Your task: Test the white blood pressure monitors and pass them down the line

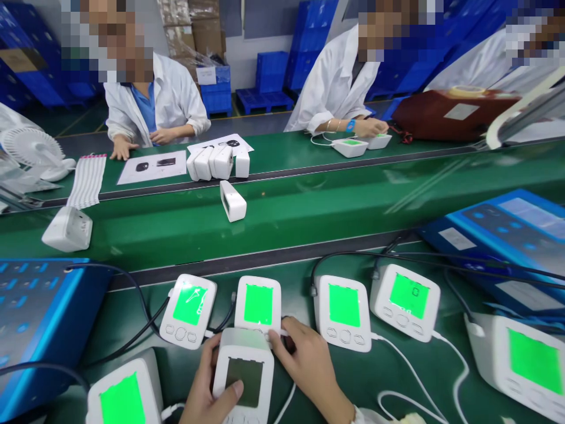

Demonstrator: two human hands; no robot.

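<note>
left hand [203, 390] wrapped round the dark monitor [245, 348], right hand [306, 353] pinching a plug [283, 333]; probably light, stiff, slickish plastic, so grip the edges [267, 377], not the screen [251, 377]

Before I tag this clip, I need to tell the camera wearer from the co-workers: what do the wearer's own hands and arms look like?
Both the left hand and the right hand are bare, with no gloves and no ring showing. A white sleeve shows at the right wrist; the left one's cuff is out of frame.
</note>
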